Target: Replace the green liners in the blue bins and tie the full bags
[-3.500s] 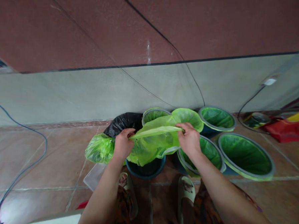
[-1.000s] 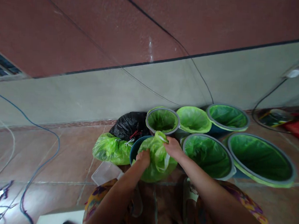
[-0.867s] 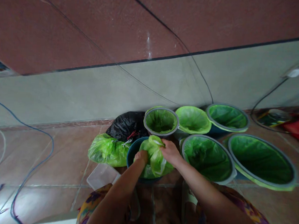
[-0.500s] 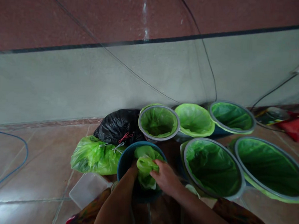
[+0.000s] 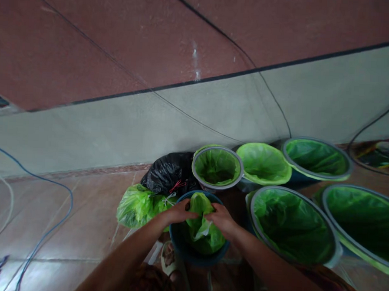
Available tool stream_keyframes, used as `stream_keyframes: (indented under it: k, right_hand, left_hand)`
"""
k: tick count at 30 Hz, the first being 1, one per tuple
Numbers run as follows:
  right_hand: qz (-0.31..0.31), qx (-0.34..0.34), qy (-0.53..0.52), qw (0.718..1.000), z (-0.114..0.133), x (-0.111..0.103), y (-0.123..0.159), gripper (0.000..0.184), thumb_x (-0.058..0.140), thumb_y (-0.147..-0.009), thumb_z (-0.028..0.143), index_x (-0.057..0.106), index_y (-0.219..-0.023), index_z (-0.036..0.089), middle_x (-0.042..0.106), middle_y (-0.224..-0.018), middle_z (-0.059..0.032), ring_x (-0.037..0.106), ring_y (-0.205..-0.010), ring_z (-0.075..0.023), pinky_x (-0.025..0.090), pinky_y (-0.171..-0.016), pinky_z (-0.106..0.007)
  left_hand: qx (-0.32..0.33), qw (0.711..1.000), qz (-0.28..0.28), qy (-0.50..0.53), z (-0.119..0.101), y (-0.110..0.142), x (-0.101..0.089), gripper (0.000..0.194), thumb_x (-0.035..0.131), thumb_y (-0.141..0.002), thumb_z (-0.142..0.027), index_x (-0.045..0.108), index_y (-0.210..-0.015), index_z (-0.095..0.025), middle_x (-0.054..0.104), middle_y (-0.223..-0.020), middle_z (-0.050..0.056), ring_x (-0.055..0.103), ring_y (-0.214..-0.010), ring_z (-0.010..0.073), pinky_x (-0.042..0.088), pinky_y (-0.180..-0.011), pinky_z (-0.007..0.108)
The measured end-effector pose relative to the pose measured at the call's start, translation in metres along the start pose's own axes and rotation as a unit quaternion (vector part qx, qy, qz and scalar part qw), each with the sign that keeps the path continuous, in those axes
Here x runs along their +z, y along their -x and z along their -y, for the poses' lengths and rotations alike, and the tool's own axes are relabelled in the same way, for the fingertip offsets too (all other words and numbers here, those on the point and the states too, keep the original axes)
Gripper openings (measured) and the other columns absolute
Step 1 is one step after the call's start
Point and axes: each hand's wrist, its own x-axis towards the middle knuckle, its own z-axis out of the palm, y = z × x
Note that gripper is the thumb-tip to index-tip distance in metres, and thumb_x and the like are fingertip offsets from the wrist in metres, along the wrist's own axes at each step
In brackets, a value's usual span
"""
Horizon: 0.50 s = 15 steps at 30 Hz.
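Note:
A light green plastic bag (image 5: 203, 226) sits bunched inside a dark blue bin (image 5: 188, 256) on the floor in front of me. My left hand (image 5: 179, 211) grips the bag's top edge on the left, fingers curled. My right hand (image 5: 220, 217) pinches the bag's edge on the right. Both hands are over the bin's mouth, close together.
Several bins lined with green bags stand to the right and behind, the nearest (image 5: 293, 226) and a small one (image 5: 217, 167). A tied black bag (image 5: 167, 175) and a full green bag (image 5: 137, 204) lie to the left. A blue cable (image 5: 51, 225) crosses the tiled floor by the wall.
The bag was first held spread open above the bin, then bunched and pushed down into it. My hands now hold its edges at the bin's mouth. The view shifted slightly.

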Motion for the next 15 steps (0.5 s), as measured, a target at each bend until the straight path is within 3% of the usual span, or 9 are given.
stream_keyframes:
  k: [4, 6, 9, 12, 15]
  right_hand:
    - [0.047, -0.007, 0.006, 0.999, 0.002, 0.0, 0.003, 0.037, 0.06, -0.071, 0.016, 0.065, -0.107, 0.012, 0.072, -0.097, -0.0085, 0.067, -0.085, -0.02, 0.051, -0.069, -0.025]
    - [0.029, -0.041, 0.112, 0.992, -0.002, -0.002, 0.006, 0.057, 0.057, -0.072, 0.008, 0.054, -0.129, 0.008, 0.068, -0.113, -0.0139, 0.065, -0.1, -0.022, 0.05, -0.084, -0.028]
    - [0.036, -0.081, 0.305, 0.948, -0.015, -0.003, 0.013, 0.076, 0.045, -0.074, -0.005, 0.032, -0.148, 0.005, 0.06, -0.126, -0.0209, 0.064, -0.105, -0.024, 0.046, -0.093, -0.033]
    - [0.06, -0.063, 0.392, 0.916, -0.021, -0.005, 0.017, 0.071, 0.038, -0.077, -0.008, 0.033, -0.147, 0.002, 0.063, -0.12, -0.0231, 0.066, -0.101, -0.0247, 0.048, -0.089, -0.033]
    - [0.055, -0.029, 0.421, 0.905, -0.009, -0.018, 0.011, 0.049, 0.037, -0.083, -0.002, 0.055, -0.129, 0.002, 0.067, -0.112, -0.0226, 0.066, -0.103, -0.0257, 0.047, -0.088, -0.032]
  left_hand:
    - [-0.063, 0.993, -0.102, -0.012, -0.01, 0.0, 0.012, 0.02, 0.058, -0.079, -0.033, 0.066, -0.08, -0.014, 0.067, -0.071, 0.002, 0.061, -0.067, 0.0151, 0.043, -0.058, 0.023]
    - [-0.094, 0.982, -0.147, -0.074, -0.015, 0.001, 0.004, 0.02, 0.056, -0.08, -0.03, 0.066, -0.077, -0.014, 0.067, -0.071, 0.003, 0.062, -0.068, 0.0154, 0.041, -0.057, 0.022]
    - [-0.132, 0.952, -0.199, -0.19, -0.019, 0.008, -0.021, 0.022, 0.053, -0.082, -0.028, 0.068, -0.085, -0.012, 0.071, -0.087, 0.011, 0.067, -0.082, 0.02, 0.044, -0.063, 0.023]
    - [-0.181, 0.921, -0.206, -0.276, -0.016, 0.022, -0.04, 0.027, 0.051, -0.082, -0.02, 0.069, -0.098, -0.009, 0.071, -0.103, 0.019, 0.067, -0.098, 0.0268, 0.048, -0.073, 0.027]
    - [-0.222, 0.903, -0.225, -0.292, -0.005, 0.036, -0.044, 0.033, 0.047, -0.08, -0.009, 0.068, -0.105, -0.004, 0.069, -0.105, 0.025, 0.067, -0.102, 0.0327, 0.051, -0.078, 0.035]
